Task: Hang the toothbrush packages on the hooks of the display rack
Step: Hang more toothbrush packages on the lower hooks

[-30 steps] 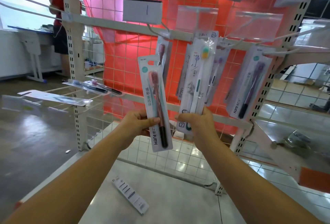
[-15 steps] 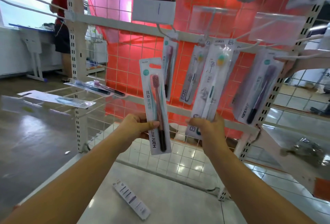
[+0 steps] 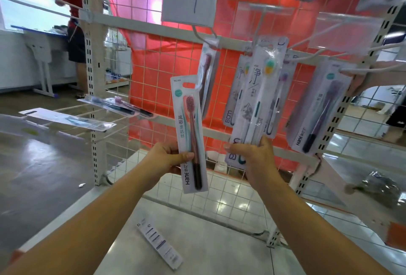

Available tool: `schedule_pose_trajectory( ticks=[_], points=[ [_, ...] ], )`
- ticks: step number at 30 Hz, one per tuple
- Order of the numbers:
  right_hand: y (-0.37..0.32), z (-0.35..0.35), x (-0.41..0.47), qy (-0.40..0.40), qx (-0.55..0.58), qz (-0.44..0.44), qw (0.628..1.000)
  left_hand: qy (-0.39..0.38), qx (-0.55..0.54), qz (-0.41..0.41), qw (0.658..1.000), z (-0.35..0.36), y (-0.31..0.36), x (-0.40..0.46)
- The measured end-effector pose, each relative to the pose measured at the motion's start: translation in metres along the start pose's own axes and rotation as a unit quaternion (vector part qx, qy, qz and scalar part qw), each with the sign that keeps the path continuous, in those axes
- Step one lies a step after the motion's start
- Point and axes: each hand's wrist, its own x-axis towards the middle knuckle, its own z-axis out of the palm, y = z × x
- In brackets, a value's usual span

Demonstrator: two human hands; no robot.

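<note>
While your left hand (image 3: 163, 158) grips the red-brush pack (image 3: 190, 134) low down, thumb pressed across its front and fingers curled behind, you've got it upright in front of the rack (image 3: 222, 136), its hang slot up top and clear of any hook. Your right hand (image 3: 256, 156) pinches the bottom of the white-brush pack (image 3: 259, 97), fingers wrapped round its lower edge, and that pack leans up to the right with its top at the rail; whether its hole sits on the hook (image 3: 258, 22) you cannot tell from here. Behind it hang more packs on the same hook line, one with a purple head (image 3: 277, 103) just to its right. To the left of it a dark-brush pack (image 3: 207, 77) hangs off its own hook under a white label card (image 3: 189, 8). Far right, the Hane pack (image 3: 319, 108) hangs tilted near the slotted upright. Down on the base shelf (image 3: 208, 241) one pack (image 3: 159, 243) lies face down between your forearms. Off to the left, packs lie flat on side hooks (image 3: 66, 119), and a person (image 3: 73, 22) in red stands by a desk
</note>
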Motion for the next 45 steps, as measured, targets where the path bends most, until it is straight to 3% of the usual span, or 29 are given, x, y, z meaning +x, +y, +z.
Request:
schedule_pose_trajectory(
  ticks=[4, 9, 18, 27, 30, 34, 38, 42, 45],
  points=[
    [-0.003, -0.004, 0.004, -0.028, 0.003, 0.006, 1.000, 0.007, 0.004, -0.004, 1.000, 0.002, 0.000, 0.002],
    [-0.002, -0.012, 0.012, -0.081, -0.086, 0.008, 0.993, 0.000, 0.005, -0.004, 1.000, 0.004, -0.003, 0.003],
    [-0.009, 0.000, 0.062, 0.021, -0.115, 0.115, 0.986, 0.006, 0.005, -0.024, 1.000, 0.006, -0.001, 0.018],
    [0.008, -0.010, 0.143, 0.001, -0.206, 0.188, 0.960, -0.018, 0.065, -0.017, 0.998, 0.005, 0.039, 0.054],
    [0.005, -0.011, 0.146, 0.044, -0.238, 0.204, 0.949, -0.016, 0.063, -0.013, 0.998, 0.000, 0.036, 0.053],
    [0.024, -0.014, 0.143, 0.064, -0.124, 0.212, 0.967, -0.014, 0.061, -0.021, 0.998, -0.010, 0.021, 0.043],
    [0.052, -0.018, 0.124, 0.015, -0.076, 0.245, 0.966, 0.011, 0.068, -0.030, 0.997, -0.018, 0.015, 0.035],
    [0.070, -0.011, 0.097, -0.047, -0.112, 0.265, 0.956, 0.020, 0.070, -0.026, 0.997, -0.015, 0.018, 0.028],
    [0.066, 0.001, 0.078, -0.110, -0.150, 0.227, 0.956, 0.031, 0.078, -0.025, 0.996, -0.011, 0.020, 0.021]
  ],
)
